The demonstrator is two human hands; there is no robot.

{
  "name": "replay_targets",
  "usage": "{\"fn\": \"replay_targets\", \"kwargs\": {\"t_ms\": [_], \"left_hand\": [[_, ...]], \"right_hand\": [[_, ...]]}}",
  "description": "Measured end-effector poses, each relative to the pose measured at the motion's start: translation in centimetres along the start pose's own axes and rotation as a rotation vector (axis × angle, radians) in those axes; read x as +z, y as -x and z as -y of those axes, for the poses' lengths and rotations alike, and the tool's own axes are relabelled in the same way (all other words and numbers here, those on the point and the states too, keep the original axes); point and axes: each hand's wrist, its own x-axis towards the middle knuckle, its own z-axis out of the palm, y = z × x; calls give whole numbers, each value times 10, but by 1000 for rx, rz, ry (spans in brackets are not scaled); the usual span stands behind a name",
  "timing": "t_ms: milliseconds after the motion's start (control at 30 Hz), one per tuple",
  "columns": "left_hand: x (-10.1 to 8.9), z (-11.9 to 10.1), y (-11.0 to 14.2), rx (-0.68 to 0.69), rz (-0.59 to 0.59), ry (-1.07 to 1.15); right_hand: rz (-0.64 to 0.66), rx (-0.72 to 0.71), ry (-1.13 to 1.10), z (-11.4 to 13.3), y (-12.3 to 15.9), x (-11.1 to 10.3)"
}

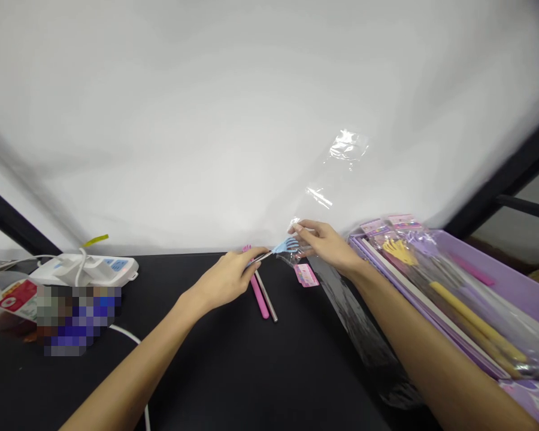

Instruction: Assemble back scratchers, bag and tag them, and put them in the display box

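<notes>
The left hand (222, 280) has its fingers clamped on a blue-headed back scratcher (285, 245) — the right hand (323, 245) pinches a clear plastic bag (293, 256) with a pink tag (306, 275).

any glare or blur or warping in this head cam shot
In the head view, bright glare streaks the clear plastic film against the white backdrop, which carries soft grey shadows; a pixelated patch blurs out the lower left; wide-angle distortion stretches the purple plastic tray at the right edge.
</notes>
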Motion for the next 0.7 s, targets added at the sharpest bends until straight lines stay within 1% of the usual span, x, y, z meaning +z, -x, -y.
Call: {"fn": "replay_targets", "kwargs": {"t_ms": [100,200,300,400,500,600,700], "left_hand": [[0,-2,0,-22,-19,18],[2,-4,-1,-73,-41,33],[4,-5,-2,-115,-106,74],[6,-5,-3,-167,-135,156],[7,-4,-3,-214,-108,290],[4,-2,-4,-241,-69,395],[-2,2,-4,-266,68,527]], "right_hand": [[-16,-9,-51,0,0,3],[-67,9,-161,-1,0,9],[-128,2,-280,-4,0,20],[-139,-3,-371,-7,1,33],[-108,11,-413,-8,3,41],[-115,6,-407,-8,2,41],[-201,-14,-414,-9,-1,33]]}}
